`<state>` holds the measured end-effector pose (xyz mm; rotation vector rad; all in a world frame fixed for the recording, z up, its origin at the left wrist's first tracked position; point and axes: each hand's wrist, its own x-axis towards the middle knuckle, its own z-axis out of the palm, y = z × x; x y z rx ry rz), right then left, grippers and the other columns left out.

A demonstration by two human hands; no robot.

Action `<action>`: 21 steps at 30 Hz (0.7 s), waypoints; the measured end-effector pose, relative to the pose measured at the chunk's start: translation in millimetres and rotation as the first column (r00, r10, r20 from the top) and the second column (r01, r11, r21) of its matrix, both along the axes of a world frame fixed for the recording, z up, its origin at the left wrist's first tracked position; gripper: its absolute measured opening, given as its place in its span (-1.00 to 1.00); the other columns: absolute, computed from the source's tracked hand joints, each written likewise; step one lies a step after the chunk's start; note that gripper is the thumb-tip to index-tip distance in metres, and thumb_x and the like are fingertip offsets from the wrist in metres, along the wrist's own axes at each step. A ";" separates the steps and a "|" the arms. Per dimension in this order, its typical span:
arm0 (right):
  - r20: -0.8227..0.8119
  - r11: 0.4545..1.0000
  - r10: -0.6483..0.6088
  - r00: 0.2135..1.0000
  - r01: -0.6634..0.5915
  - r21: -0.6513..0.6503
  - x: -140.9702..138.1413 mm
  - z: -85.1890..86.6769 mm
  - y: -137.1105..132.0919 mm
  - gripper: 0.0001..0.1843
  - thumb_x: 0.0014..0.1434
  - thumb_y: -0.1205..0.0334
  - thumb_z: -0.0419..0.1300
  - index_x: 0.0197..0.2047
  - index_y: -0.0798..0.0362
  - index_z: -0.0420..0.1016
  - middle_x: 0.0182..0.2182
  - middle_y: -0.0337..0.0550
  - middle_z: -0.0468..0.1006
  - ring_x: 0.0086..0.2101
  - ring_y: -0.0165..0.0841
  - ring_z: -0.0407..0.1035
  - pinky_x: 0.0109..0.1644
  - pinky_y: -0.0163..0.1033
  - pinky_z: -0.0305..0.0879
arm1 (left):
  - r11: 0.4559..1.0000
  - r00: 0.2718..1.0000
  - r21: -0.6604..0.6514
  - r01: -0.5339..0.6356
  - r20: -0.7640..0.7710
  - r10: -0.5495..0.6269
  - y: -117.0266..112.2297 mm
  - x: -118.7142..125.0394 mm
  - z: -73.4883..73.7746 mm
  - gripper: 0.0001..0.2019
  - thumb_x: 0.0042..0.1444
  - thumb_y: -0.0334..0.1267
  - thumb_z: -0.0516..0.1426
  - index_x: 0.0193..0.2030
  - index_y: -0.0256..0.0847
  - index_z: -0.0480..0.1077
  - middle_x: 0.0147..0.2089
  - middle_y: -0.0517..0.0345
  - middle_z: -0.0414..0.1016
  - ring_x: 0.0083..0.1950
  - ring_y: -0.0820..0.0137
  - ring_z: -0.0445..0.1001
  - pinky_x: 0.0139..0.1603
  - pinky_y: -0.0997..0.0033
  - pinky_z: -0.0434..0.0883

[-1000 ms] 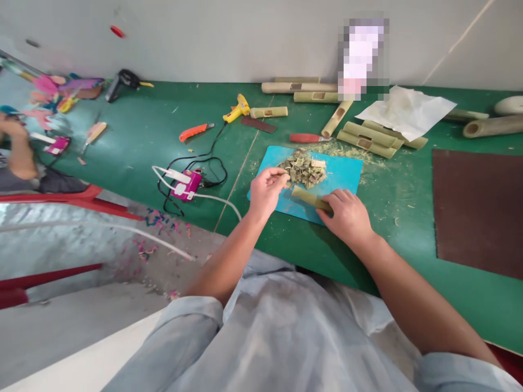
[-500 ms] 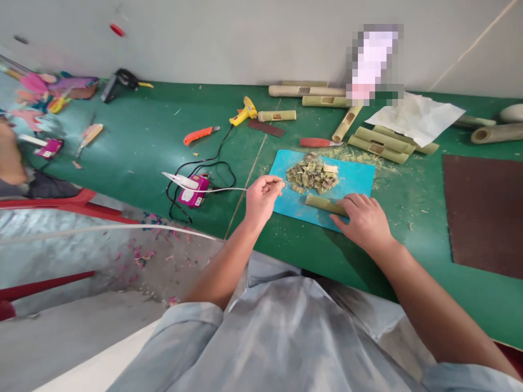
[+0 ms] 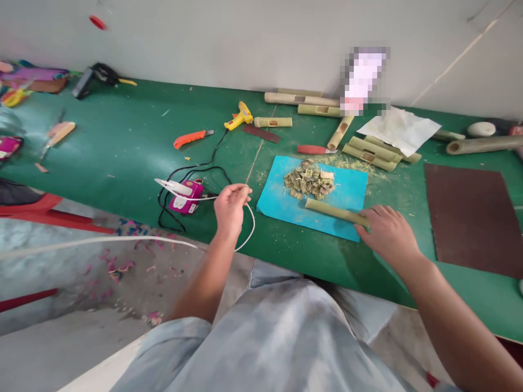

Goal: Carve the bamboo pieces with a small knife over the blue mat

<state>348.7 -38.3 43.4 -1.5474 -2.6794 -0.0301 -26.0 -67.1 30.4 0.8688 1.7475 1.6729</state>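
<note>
My right hand point(image 3: 388, 231) is closed around the right end of a bamboo tube point(image 3: 333, 209), which lies along the front of a blue sheet point(image 3: 275, 209). A pile of bamboo chips point(image 3: 310, 179) sits on the sheet just behind the tube. To the left of the sheet, my left hand point(image 3: 231, 209) is raised over the bench with thumb and fingers pinched together. What the pinch holds, if anything, is too small to make out. A white cable point(image 3: 254, 220) runs past this hand from the magenta power strip point(image 3: 187, 198), partly hidden by it.
On the green bench point(image 3: 134, 136) lie an orange utility knife point(image 3: 192, 139), a yellow glue gun point(image 3: 240, 116), a red-handled tool point(image 3: 312, 149) and several cut bamboo pieces point(image 3: 370, 158). A brown sheet point(image 3: 474, 218) lies at right; a phone-like blurred shape point(image 3: 363, 76) leans on the wall.
My left hand has moved left, away from the blue sheet and its chips, and a loop of white cable now shows beside it. My right hand has shifted right along the tube, baring more of it.
</note>
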 end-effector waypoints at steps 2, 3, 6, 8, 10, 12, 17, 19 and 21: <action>-0.019 1.000 0.013 1.000 -0.013 -0.002 -1.1 -0.4 0.0 -0.73 0.25 0.17 0.16 -0.09 0.13 0.57 -0.25 0.04 0.58 -0.21 -0.09 0.41 -0.16 -0.06 0.24 | 0.999 0.999 0.016 -0.027 0.031 0.027 4.2 -2.5 3.8 -0.75 -0.03 -0.16 0.31 -0.26 -0.26 0.52 -0.35 0.13 0.59 -0.45 0.53 0.44 -0.41 0.56 0.36; -0.025 1.000 0.021 0.999 -0.021 -0.002 -2.6 -0.2 -0.3 -0.74 0.25 0.16 0.17 -0.10 0.12 0.57 -0.25 0.03 0.58 -0.21 -0.09 0.41 -0.16 -0.06 0.24 | 0.999 0.998 0.022 -0.036 0.050 0.035 6.6 -2.2 5.7 -0.74 -0.05 -0.17 0.33 -0.26 -0.26 0.52 -0.36 0.14 0.58 -0.45 0.54 0.43 -0.42 0.56 0.35; -0.050 0.999 0.046 0.998 -0.046 0.006 -11.0 0.9 -2.5 -0.71 0.25 0.11 0.20 -0.09 0.12 0.57 -0.21 0.05 0.58 -0.19 -0.09 0.41 -0.16 -0.07 0.24 | 0.999 0.996 0.031 -0.012 0.094 0.009 12.8 6.1 8.1 -0.72 -0.10 -0.19 0.36 -0.25 -0.25 0.51 -0.41 0.20 0.53 -0.47 0.55 0.41 -0.44 0.58 0.33; -0.074 0.998 0.056 0.996 -0.055 0.013 -20.2 0.9 -4.7 -0.68 0.26 0.07 0.21 -0.07 0.13 0.56 -0.15 0.08 0.58 -0.16 -0.08 0.40 -0.13 -0.06 0.25 | 0.998 0.993 0.026 0.050 0.101 -0.053 15.0 17.6 6.1 -0.72 -0.10 -0.20 0.36 -0.25 -0.24 0.51 -0.40 0.21 0.53 -0.46 0.56 0.40 -0.45 0.58 0.32; -0.100 0.998 0.061 0.993 -0.060 0.013 -31.9 -0.4 -6.4 -0.66 0.26 0.05 0.21 -0.04 0.12 0.55 -0.11 0.08 0.57 -0.13 -0.08 0.40 -0.10 -0.06 0.25 | 0.991 0.986 0.016 0.134 0.100 -0.135 15.9 31.9 1.3 -0.73 -0.11 -0.21 0.36 -0.24 -0.23 0.52 -0.37 0.18 0.55 -0.44 0.54 0.41 -0.43 0.56 0.35; -0.130 0.998 0.062 0.990 -0.062 0.005 -45.2 -3.1 -6.8 -0.63 0.27 0.03 0.21 0.00 0.12 0.53 -0.08 0.09 0.56 -0.08 -0.08 0.38 -0.06 -0.06 0.25 | 0.974 0.970 0.000 0.227 0.089 -0.226 16.2 46.4 -4.6 -0.74 -0.11 -0.22 0.35 -0.24 -0.22 0.53 -0.34 0.16 0.57 -0.41 0.51 0.43 -0.39 0.52 0.39; -0.198 0.996 0.071 0.978 -0.078 -0.030 -75.9 -14.9 -1.9 -0.58 0.22 0.06 0.26 0.06 0.13 0.50 -0.03 0.08 0.55 -0.05 -0.09 0.36 -0.01 -0.08 0.25 | 0.907 0.908 -0.056 0.418 0.044 -0.416 16.2 70.8 -14.4 -0.78 -0.10 -0.23 0.36 -0.28 -0.21 0.55 -0.42 0.20 0.53 -0.41 0.47 0.44 -0.32 0.47 0.43; -0.221 0.996 0.065 0.973 -0.076 -0.041 -84.0 -19.3 1.2 -0.59 0.22 0.10 0.26 0.07 0.15 0.49 -0.04 0.09 0.55 -0.06 -0.07 0.36 -0.03 -0.07 0.24 | 0.886 0.889 -0.073 0.458 0.028 -0.458 16.0 74.8 -15.7 -0.77 -0.07 -0.20 0.36 -0.26 -0.21 0.55 -0.42 0.21 0.53 -0.40 0.46 0.45 -0.30 0.46 0.44; -0.244 0.996 0.059 0.968 -0.074 -0.052 -89.2 -22.6 4.2 -0.63 0.23 0.14 0.24 0.05 0.15 0.50 -0.06 0.10 0.55 -0.08 -0.07 0.35 -0.06 -0.06 0.23 | 0.871 0.875 -0.087 0.484 0.016 -0.484 16.1 76.9 -16.9 -0.76 -0.01 -0.13 0.34 -0.24 -0.21 0.55 -0.40 0.19 0.54 -0.39 0.45 0.47 -0.30 0.45 0.45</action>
